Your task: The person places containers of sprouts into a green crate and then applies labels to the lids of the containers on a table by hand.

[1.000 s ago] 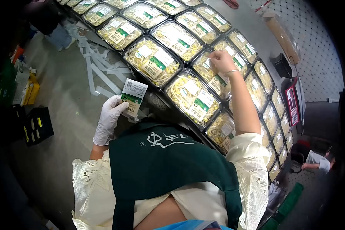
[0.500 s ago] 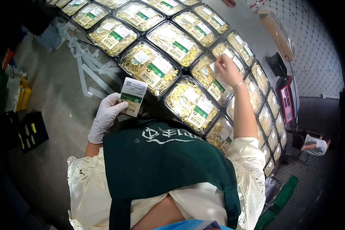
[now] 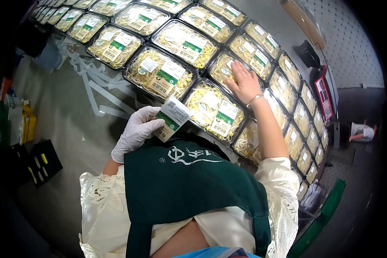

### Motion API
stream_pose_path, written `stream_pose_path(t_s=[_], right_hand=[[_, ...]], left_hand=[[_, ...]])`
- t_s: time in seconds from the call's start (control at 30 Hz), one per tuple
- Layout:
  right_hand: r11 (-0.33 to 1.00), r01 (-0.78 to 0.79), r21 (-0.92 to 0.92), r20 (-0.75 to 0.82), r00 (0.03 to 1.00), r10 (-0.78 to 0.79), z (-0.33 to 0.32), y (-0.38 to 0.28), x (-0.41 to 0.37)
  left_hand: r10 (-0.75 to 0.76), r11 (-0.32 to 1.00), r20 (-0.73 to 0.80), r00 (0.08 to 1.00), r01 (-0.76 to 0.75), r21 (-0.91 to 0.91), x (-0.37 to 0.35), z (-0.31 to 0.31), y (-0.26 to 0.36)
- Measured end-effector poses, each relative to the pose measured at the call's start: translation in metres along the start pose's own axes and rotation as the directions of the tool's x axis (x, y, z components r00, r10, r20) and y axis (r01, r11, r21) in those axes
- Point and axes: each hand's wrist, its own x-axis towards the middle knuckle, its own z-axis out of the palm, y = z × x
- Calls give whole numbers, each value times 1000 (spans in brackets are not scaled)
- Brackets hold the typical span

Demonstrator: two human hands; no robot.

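Note:
My left hand (image 3: 135, 132), in a white glove, pinches a stack of printed labels (image 3: 175, 115) between thumb and fingers; they are white, green and tan. My bare right hand (image 3: 246, 84) lies with fingers stretched out on the clear lid of a bean sprout pack (image 3: 219, 72). A small white sticker (image 3: 230, 63) shows at its fingertips, partly covered. Closest to the labels is another bean sprout pack (image 3: 197, 114), bearing a white sticker and a green-and-tan label. Behind it stands a further labelled pack (image 3: 137, 69).
Rows of similar packs in black trays (image 3: 142, 19) fill the table. Strips of white backing paper (image 3: 109, 94) trail to the floor at left. A red-framed device (image 3: 323, 92) stands beyond the packs at right. In the background at right is a person (image 3: 362, 132).
My right hand has come down from above the pack, where it pinched a small white sticker, and now rests spread on the lid. My left hand has shifted right with the labels, tilting them.

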Motion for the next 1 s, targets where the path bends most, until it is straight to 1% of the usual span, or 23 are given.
stream_pose_path(t_s=[0.07, 0.1, 0.13, 0.17, 0.23, 0.3, 0.37, 0.4, 0.43, 0.5, 0.53, 0.57, 0.63, 0.67, 0.7, 0.73, 0.77, 0.8, 0.83, 0.9, 0.93, 0.97, 1.0], right_hand=[[995, -38, 91, -29, 999, 41, -1, 13, -18], [990, -29, 136, -121, 992, 46, -6, 10, -30], [868, -81, 490, -80, 987, 137, -10, 3, -46], [621, -122, 774, -11, 979, 206, -22, -16, -63], [218, -3, 976, -3, 1000, 24, -32, -49, -98], [431, -41, 901, 24, 999, 45, -41, -66, -124], [538, 70, 840, -120, 991, 58, -35, -62, -143], [558, 145, 817, -175, 985, 1, -34, -56, -151], [548, 221, 806, -256, 967, -14, -31, -52, -158], [519, 161, 839, -227, 972, 66, -24, -41, -175], [516, 164, 841, -226, 972, 59, -21, -30, -184], [550, 204, 810, -300, 950, 90, -18, -17, -194], [612, 232, 756, -382, 916, 126, -16, 14, -211], [696, 250, 673, -468, 872, 140, -8, 40, -213], [725, 91, 683, -419, 861, 287, -19, 65, -214], [760, 48, 648, -444, 835, 326, -27, 99, -205], [738, 2, 674, -325, 899, 295, -30, 134, -197], [816, 16, 579, -353, 906, 232, -30, 149, -190], [855, 30, 518, -340, 924, 174, -13, 159, -177], [957, -16, 291, -316, 942, 112, 20, 158, -162], [986, 114, 125, -510, 860, -34, 47, 163, -160], [992, 11, 129, -436, 899, 47, 45, 159, -163], [999, -2, 46, -542, 840, 27, 42, 157, -165]], left_hand=[[1, 999, 57, 998, 2, -43, 5, 10, 0], [18, 996, 99, 995, -9, -91, 9, 16, 0], [-20, 993, 99, 995, 32, -116, 11, 25, 0], [85, 988, 192, 978, -58, -142, 16, 36, -4], [156, 987, 262, 952, -136, -91, 21, 56, -12], [152, 986, 323, 934, -123, -109, 26, 71, -19], [55, 904, 344, 937, -193, 380, 31, 82, -21], [183, 887, 370, 911, -315, 338, 32, 96, -23], [179, 885, 373, 910, -314, 342, 32, 115, -26], [325, 901, 186, 927, -363, 239, 29, 157, -32], [236, 956, 222, 946, -267, 121, 30, 170, -39], [238, 956, 212, 948, -268, 122, 30, 180, -45], [38, 911, 197, 980, -115, 396, 27, 197, -55], [52, 924, 174, 983, -114, 365, 24, 215, -60], [68, 935, 151, 986, -115, 335, 22, 231, -65], [16, 973, 112, 994, -42, 228, 21, 240, -69], [-35, 994, 76, 997, 27, 110, 20, 245, -73], [-69, 993, 91, 993, 59, 106, 17, 245, -74], [-55, 983, 3, 999, 53, 176, 16, 241, -81], [-55, 997, -131, 990, 63, 54, 2, 247, -87], [-48, 997, -151, 987, 57, 52, -3, 246, -90], [109, 977, -120, 987, -84, 194, -8, 241, -95], [257, 919, -73, 964, -221, 327, -13, 237, -99]])
